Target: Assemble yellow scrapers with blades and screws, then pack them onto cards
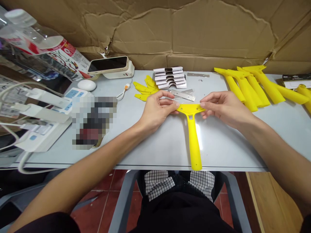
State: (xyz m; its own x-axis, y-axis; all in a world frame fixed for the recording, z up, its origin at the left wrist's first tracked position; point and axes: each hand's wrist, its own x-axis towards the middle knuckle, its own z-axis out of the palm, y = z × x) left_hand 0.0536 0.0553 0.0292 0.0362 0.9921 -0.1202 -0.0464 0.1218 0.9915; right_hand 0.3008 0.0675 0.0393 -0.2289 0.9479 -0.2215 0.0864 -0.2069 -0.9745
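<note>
A yellow plastic scraper handle (195, 142) lies between my hands, its T-shaped head away from me and its grip end near the table's front edge. My left hand (159, 108) pinches the left end of the head between thumb and fingers. At the right end, my right hand (220, 106) pinches the head the same way. Just beyond the head lie flat metal blades (182, 94) with holes. Behind them sits a stack of white-wrapped blade packs (170, 78). Several small yellow plastic pieces (143, 90) lie beyond my left hand.
Several more yellow scraper handles (252, 85) are piled at the right. One metal strip (198, 75) lies at the back. At the left are a power strip (43, 129) with plugs and cables, a white mouse (86, 85), a phone (109, 64) and bottles (55, 48). Cardboard (194, 29) stands behind.
</note>
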